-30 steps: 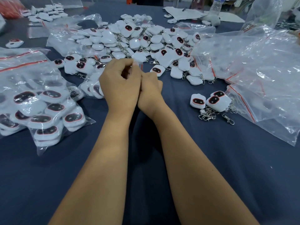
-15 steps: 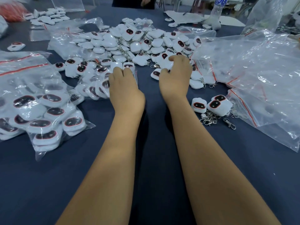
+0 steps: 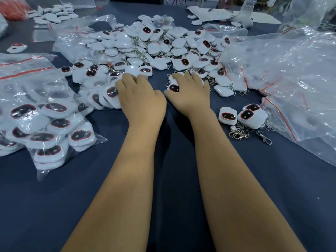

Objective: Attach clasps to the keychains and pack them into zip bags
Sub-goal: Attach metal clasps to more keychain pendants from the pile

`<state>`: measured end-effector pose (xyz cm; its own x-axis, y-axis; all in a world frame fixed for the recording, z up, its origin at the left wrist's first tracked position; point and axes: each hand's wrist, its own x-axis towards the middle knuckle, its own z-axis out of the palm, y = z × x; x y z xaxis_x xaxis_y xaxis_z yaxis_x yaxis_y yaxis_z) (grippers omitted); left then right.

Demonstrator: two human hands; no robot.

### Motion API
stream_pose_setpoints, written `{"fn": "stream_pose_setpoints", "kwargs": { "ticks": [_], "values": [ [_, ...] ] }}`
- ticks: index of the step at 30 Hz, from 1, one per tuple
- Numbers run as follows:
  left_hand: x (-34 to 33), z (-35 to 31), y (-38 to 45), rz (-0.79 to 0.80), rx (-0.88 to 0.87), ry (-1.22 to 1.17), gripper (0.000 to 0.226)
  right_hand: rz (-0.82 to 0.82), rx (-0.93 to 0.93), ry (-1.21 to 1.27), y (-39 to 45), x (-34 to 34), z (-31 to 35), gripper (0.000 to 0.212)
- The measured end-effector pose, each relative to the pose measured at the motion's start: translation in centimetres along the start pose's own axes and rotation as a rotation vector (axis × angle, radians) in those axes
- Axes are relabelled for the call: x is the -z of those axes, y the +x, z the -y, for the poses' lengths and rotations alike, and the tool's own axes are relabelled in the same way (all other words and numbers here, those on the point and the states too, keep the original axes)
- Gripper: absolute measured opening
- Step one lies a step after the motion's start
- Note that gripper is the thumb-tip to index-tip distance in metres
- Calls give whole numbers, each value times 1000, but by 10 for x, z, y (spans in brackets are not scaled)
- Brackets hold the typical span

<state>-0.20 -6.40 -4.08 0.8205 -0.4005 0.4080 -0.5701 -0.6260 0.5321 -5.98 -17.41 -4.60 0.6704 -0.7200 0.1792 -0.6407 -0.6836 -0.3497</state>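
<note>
Both hands lie palm down on the dark blue desk (image 3: 172,179), side by side and slightly apart. The left hand (image 3: 142,99) rests with curled fingers on the edge of a small bag (image 3: 99,91) of keychains at its 9 o'clock; whether it grips the plastic cannot be told. The right hand (image 3: 189,95) covers a white keychain (image 3: 174,87) whose dark, red-rimmed face peeks out beside the thumb; the fingers bend over it, and it seems held under the palm.

At 12 o'clock from the hands spreads the loose pile (image 3: 163,44) of white keychains, many with chains attached, some face up and some face down. At 9 o'clock a filled zip bag (image 3: 47,124) lies flat, packed with keychains, with another red-striped bag behind it. At 3 o'clock from the right hand sit two keychains (image 3: 241,115), faces up and touching, and just below them a small heap of metal clasps (image 3: 241,132), with one clasp lying a little apart at its 3 o'clock. Empty zip bags (image 3: 291,79) are heaped at the 2 o'clock edge of the desk. Far off at 11 o'clock lies another scatter of white pieces (image 3: 52,14), and a clear bottle (image 3: 246,6) stands at 1 o'clock.
</note>
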Motion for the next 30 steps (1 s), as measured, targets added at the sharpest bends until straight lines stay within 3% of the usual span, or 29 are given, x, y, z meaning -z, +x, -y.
{"fn": "stream_pose_setpoints", "kwargs": {
  "ticks": [4,7,10,15,17,19,26,30],
  "values": [
    [3,-6,-3,-94,-163,-199,33,-179,-65,92,-19,5,-2,52],
    [5,-14,-11,13,-234,-500,35,-335,-78,50,-28,10,1,50],
    [2,-25,-18,204,-40,-747,37,-413,-55,73,-36,13,5,38],
    [0,-27,-12,321,311,-980,18,-487,-177,779,-47,14,26,15],
    [3,-24,-9,384,384,-1123,19,-402,-241,1081,-48,13,33,10],
    [5,-21,-8,391,437,-1228,17,-208,-249,1177,-48,10,36,12],
    [8,-10,-2,314,502,-1418,24,119,-82,1181,-49,16,26,22],
    [12,-12,0,311,547,-1563,19,153,-22,1052,-52,17,24,38]
  ]
}}
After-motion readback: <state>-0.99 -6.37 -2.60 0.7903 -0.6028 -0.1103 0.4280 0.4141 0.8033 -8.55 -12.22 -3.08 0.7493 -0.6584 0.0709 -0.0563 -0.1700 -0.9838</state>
